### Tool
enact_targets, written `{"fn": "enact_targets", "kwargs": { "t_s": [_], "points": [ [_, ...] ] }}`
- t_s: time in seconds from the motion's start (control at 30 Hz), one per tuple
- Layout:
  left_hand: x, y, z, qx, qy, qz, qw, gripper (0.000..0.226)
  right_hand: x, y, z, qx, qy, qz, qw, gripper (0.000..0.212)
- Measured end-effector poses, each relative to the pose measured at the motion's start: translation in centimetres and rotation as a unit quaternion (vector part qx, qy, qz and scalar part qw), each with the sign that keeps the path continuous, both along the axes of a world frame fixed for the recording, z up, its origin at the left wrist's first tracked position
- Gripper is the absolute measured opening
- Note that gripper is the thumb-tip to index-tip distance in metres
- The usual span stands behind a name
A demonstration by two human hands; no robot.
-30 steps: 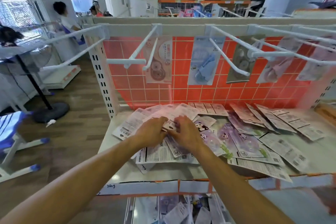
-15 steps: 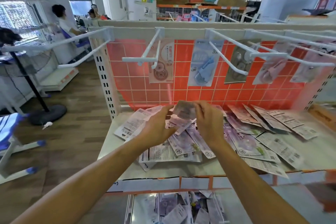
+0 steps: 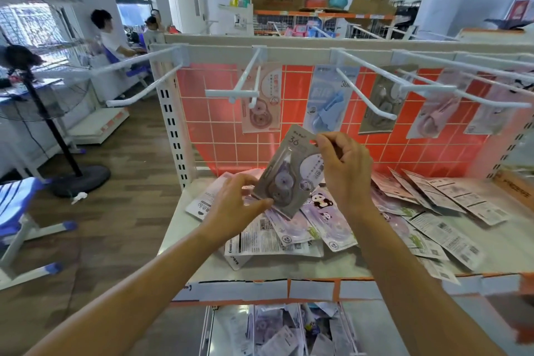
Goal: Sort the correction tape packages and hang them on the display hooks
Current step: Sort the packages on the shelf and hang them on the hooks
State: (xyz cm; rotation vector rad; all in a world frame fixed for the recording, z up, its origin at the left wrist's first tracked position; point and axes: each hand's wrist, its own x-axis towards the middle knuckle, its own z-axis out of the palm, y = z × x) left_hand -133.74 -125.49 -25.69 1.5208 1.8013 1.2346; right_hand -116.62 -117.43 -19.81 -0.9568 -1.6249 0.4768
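I hold one grey correction tape package [image 3: 286, 173] upright above the shelf, its printed front towards me. My right hand [image 3: 344, 170] pinches its top right corner by the hang hole. My left hand [image 3: 237, 205] grips its lower left edge. Below lies a loose pile of packages [image 3: 326, 225], several face down, spread across the white shelf [image 3: 179, 225]. White display hooks [image 3: 245, 81] jut out from the orange grid panel, most with one package hung at the back, such as a pink one [image 3: 261, 101] and a blue one [image 3: 329, 101].
The leftmost hooks [image 3: 138, 95] hold no packages. A lower tier [image 3: 274, 329] holds more hung packages. To the left are wood floor, a fan stand [image 3: 72, 179] and a purple-footed stool [image 3: 17, 225]. People sit at the back left [image 3: 109, 34].
Both hands lifted one grey package out of the pile and raised it clear of the shelf, turning its front to face me. The view tilted up slightly.
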Motion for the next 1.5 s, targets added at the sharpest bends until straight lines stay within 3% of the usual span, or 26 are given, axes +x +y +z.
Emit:
{"fn": "enact_targets", "kwargs": {
  "t_s": [0.07, 0.17, 0.47, 0.83, 1.0, 1.37, 1.5],
  "points": [
    [0.0, -0.6, 0.5, -0.011, -0.062, -0.04, 0.997, 0.026, -0.5, -0.2, 0.2, -0.008, 0.012, 0.027, 1.0, 0.016],
    [-0.1, -1.2, 0.6, -0.028, -0.084, -0.072, 0.993, 0.02, -1.1, -0.6, 0.7, -0.033, 0.052, 0.07, 0.996, 0.009],
    [1.4, -0.7, 0.5, -0.064, -0.146, -0.123, 0.98, 0.033, 0.4, -0.4, 1.4, -0.074, 0.109, 0.092, 0.987, 0.006],
    [7.8, 2.3, 1.0, -0.065, -0.138, -0.197, 0.968, 0.017, 6.8, 0.8, 2.3, -0.09, 0.15, 0.059, 0.983, 0.008],
    [11.0, 3.9, 1.6, -0.052, -0.149, -0.216, 0.964, 0.02, 10.7, 1.5, 3.0, -0.061, 0.101, 0.027, 0.993, 0.009],
    [18.2, 6.1, 3.8, 0.027, -0.093, -0.244, 0.965, 0.029, 17.5, 1.9, 4.0, -0.023, 0.163, 0.025, 0.986, 0.023],
    [19.9, 6.8, 4.0, 0.057, -0.069, -0.229, 0.969, 0.031, 19.2, 2.1, 4.4, 0.013, 0.189, 0.042, 0.981, 0.018]
  ]
}}
